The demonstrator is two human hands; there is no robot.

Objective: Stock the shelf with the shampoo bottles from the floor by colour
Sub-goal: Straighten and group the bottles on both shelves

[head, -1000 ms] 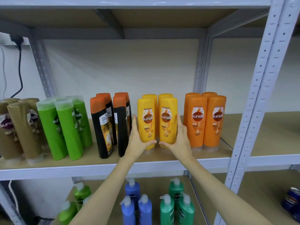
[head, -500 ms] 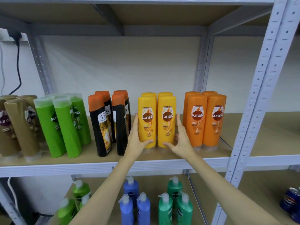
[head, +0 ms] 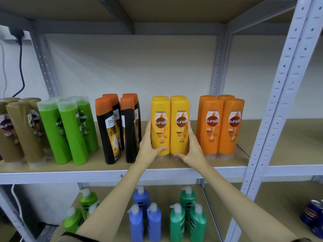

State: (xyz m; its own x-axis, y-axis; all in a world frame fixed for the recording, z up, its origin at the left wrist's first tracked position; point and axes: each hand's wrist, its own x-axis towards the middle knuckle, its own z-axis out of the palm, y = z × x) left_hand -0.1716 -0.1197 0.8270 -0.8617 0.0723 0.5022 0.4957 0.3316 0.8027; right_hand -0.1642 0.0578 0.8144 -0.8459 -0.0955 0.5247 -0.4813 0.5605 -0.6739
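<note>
Several yellow shampoo bottles stand in a tight block in the middle of the shelf. My left hand holds the front left yellow bottle, fingers up its left side and thumb curled across its lower front. My right hand presses flat against the right side of the front right yellow bottle, thumb lying by its base. Brown bottles, green bottles, black bottles with orange caps and orange bottles stand in their own colour groups along the same shelf.
On the lower shelf stand light green pump bottles, blue pump bottles and dark green pump bottles. Blue cans sit at the lower right. A white upright post divides off a bare board to the right.
Both hands slid the front yellow bottles slightly back and together. My right hand loosened from a grip to a flat press on the bottle's side.
</note>
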